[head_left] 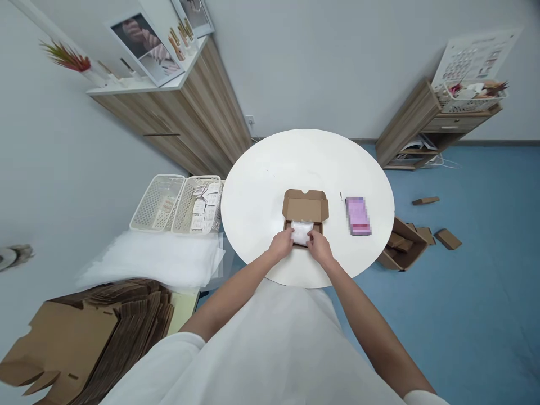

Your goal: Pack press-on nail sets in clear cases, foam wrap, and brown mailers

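The left hand and the right hand pinch opposite sides of a white wrapped packet, their fingers closed in on its edges. The round white desk lies beneath them. At the near left is a stack of flat brown cardboard, with a pile of white sheets just beyond it. Farther on stand two white baskets, side by side; the right one contains small white packets. On the floor to the right, an open carton holds brown boxes. The open cardboard box sits on the desk, lid raised on its far side, with the wrapped packet in its tray. Right of it lies a blurred pink-purple item.
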{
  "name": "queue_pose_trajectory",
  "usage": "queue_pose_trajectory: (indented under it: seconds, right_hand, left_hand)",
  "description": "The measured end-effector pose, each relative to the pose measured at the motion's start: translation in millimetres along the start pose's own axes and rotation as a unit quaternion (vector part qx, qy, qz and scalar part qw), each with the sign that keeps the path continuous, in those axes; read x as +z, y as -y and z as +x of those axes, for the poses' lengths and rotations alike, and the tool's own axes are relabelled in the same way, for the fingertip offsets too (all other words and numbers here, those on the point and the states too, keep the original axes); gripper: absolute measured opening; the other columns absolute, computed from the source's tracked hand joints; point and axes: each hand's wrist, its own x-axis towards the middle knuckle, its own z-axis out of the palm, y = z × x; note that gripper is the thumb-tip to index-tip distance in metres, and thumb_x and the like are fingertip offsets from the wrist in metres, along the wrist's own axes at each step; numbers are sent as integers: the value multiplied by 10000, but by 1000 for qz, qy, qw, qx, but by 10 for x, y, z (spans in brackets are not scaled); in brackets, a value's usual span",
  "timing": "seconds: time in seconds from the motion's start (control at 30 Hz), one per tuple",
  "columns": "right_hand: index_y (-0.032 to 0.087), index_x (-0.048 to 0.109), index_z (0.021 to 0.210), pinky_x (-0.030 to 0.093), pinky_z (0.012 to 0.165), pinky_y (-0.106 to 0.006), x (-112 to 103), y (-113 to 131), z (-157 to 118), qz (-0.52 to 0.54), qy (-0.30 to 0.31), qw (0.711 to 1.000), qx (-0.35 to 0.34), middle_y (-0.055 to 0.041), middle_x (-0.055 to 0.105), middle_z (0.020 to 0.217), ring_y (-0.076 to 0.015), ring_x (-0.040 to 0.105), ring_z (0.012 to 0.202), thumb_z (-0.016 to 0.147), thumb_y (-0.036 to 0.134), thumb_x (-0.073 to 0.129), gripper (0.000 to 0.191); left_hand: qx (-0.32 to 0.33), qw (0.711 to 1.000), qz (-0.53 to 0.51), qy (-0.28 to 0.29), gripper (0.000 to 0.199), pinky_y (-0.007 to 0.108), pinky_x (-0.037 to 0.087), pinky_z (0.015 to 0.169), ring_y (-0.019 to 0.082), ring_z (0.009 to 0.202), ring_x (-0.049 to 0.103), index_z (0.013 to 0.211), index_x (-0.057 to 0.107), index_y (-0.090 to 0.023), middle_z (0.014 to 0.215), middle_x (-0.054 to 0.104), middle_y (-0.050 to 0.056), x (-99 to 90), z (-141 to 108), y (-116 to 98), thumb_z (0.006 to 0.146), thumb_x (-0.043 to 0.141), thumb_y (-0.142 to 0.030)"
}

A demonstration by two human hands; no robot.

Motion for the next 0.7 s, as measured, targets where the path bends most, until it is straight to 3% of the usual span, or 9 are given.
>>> queue_pose_trajectory:
  seconds: [0.2,0.37,0.5,0.6,0.7]
  right_hand:
    - [170,572,943,401,740,-330,96,-28,-11,-26,18,999,-24,-119,569,952,-238,540,888,692,113,509,265]
    - [178,551,1013,399,810,-341,-161,-111,34,26,-57,997,-54,-98,560,1024,-216,519,941,752,247,465,283]
    - [186,522,1083,422,779,-344,-460,-268,285,149,-107,981,68,-105,555,1093,-208,540,902,733,476,487,456]
    - [201,483,1149,442,737,-320,-570,-338,492,300,-39,938,171,-114,549,1138,-209,546,953,749,606,373,580]
    - [232,456,1195,435,756,-325,-580,-297,625,376,29,901,213,-98,560,1149,-211,538,1000,757,660,274,639]
  left_hand:
    - [-7,1000,-12,3,221,394,361,900,286,1029,488,905,568,-200,1003,565,101,104,-76,1,694,583,-265]
    - [-5,997,-27,-66,381,374,337,934,266,1108,440,1088,515,-197,1156,475,118,-107,-52,58,732,552,-326]
    - [-130,977,-149,-80,493,344,374,885,241,1064,492,1135,479,-161,1200,483,141,-372,166,163,776,462,-499]
    - [-204,941,-266,-45,600,330,408,820,235,1041,519,1145,466,-152,1199,507,145,-479,336,186,796,303,-612]
    - [-227,915,-333,-10,688,315,427,784,232,1064,509,1190,429,-151,1240,481,145,-495,434,147,786,210,-663]
